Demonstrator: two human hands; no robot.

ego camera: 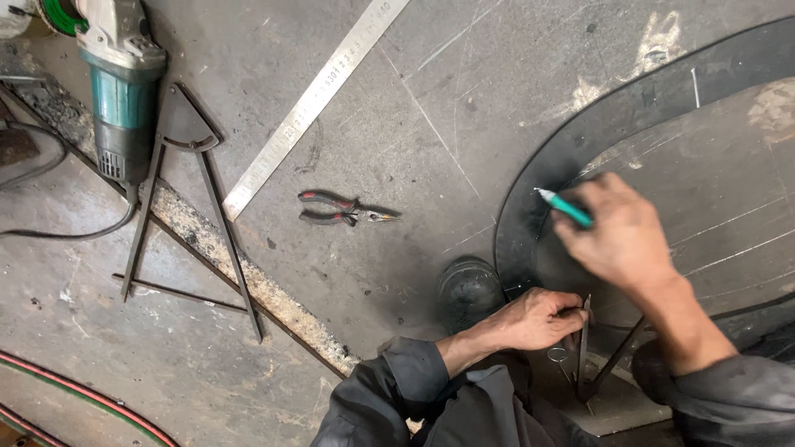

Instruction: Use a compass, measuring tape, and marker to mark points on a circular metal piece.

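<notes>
My right hand point(623, 236) grips a green marker pen point(565, 208) with its white tip touching the dark curved metal ring point(530, 199) that lies on the steel sheet. My left hand point(537, 319) is closed around the top of a metal divider compass point(590, 348), whose legs spread over the round metal plate point(729, 207) inside the ring. Both forearms wear dark grey sleeves.
Red-handled pliers point(344, 209) lie left of the ring. A long steel ruler point(315, 99) runs diagonally above them. A teal angle grinder point(120, 91) with its cable, a large metal compass frame point(195, 190) and red hoses point(74, 393) lie at the left.
</notes>
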